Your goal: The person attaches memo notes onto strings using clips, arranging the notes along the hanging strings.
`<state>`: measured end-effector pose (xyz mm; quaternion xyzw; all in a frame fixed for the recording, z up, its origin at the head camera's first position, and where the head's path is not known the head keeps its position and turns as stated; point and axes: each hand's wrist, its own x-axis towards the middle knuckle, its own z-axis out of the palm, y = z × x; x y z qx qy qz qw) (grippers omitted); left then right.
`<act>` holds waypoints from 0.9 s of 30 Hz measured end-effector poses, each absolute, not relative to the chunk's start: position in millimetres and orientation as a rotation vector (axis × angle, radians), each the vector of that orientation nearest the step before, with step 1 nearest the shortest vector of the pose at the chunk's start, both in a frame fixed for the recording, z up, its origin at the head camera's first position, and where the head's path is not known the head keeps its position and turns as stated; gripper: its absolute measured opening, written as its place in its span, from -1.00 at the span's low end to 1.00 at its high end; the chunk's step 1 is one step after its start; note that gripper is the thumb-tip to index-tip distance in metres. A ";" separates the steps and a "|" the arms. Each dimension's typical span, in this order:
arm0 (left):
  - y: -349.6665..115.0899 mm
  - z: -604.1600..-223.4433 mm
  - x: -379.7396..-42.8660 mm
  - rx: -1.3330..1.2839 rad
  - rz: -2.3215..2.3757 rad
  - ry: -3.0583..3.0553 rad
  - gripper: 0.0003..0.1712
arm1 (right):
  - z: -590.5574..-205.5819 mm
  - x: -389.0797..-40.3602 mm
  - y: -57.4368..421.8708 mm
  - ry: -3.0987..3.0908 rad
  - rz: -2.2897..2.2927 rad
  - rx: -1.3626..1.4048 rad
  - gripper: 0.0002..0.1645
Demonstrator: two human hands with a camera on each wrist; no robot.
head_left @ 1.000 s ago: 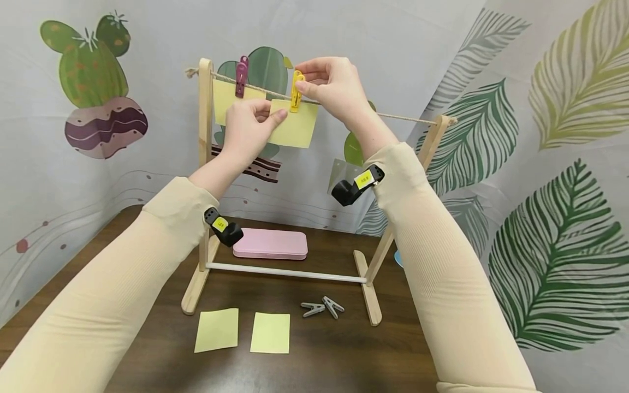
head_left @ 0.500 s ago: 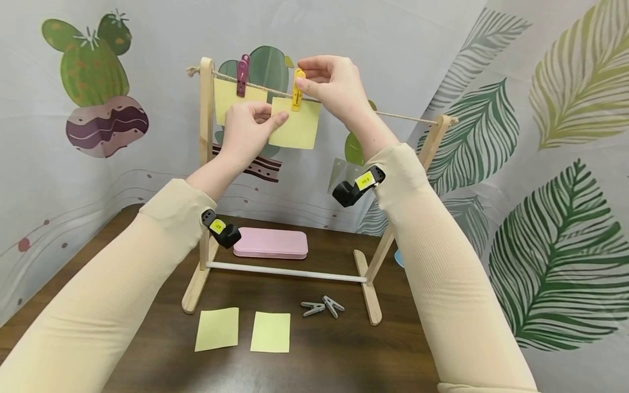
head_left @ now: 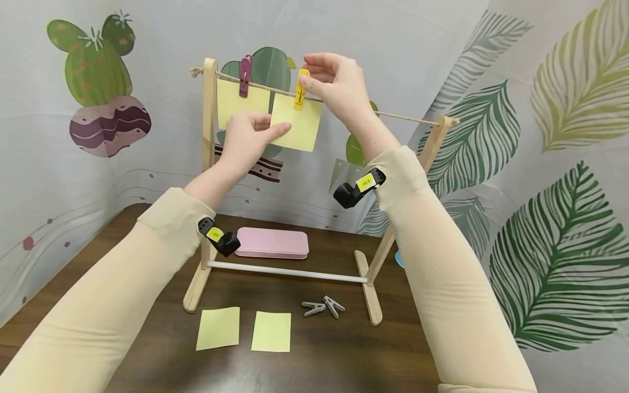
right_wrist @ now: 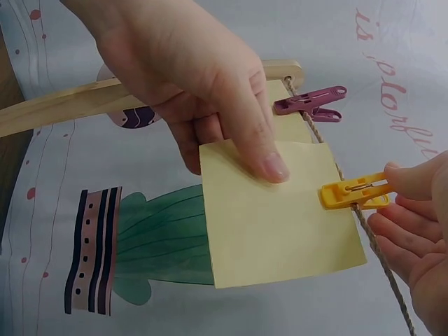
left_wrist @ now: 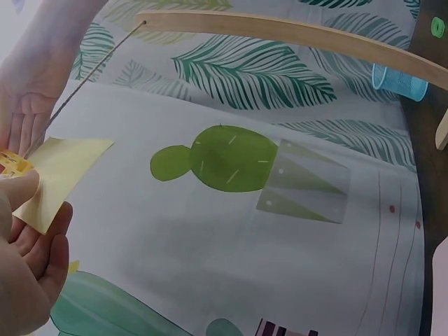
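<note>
My left hand (head_left: 245,136) pinches the left side of a yellow paper note (head_left: 302,131), thumb in front and fingers behind. A yellow clothespin (head_left: 300,97) grips the note's top edge at the rope (head_left: 408,118). My right hand (head_left: 340,84) holds the clothespin's upper end between thumb and fingers; in the right wrist view the yellow clothespin (right_wrist: 339,194) straddles rope and note. Left of it, a purple clothespin (head_left: 245,76) fastens another yellow note (head_left: 233,101) to the rope, partly hidden by my left hand.
The rope spans a wooden frame (head_left: 208,120) with a white lower bar (head_left: 290,272). Two yellow notes (head_left: 218,328) and two grey clothespins (head_left: 313,308) lie on the brown table (head_left: 344,360). Behind the bar sits a pink case (head_left: 272,243); a blue container (left_wrist: 399,82) stands past the right post.
My left hand has slid slightly down along the note's left side. My right hand stays at the yellow clothespin, its fingers a little more raised. The head view has shifted slightly.
</note>
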<state>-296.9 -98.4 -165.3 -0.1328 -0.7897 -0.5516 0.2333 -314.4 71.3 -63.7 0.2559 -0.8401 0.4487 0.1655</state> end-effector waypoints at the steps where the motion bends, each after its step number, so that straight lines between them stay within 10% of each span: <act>1: -98.5 -166.8 -296.8 -0.367 -1.516 -2.173 -0.54 | -64.6 -314.8 71.5 -2.384 1.283 0.734 -0.46; 27: -108.8 -208.2 -287.2 -0.330 -1.810 -2.095 -0.54 | -116.8 -302.4 91.9 -1.764 1.519 0.835 -0.70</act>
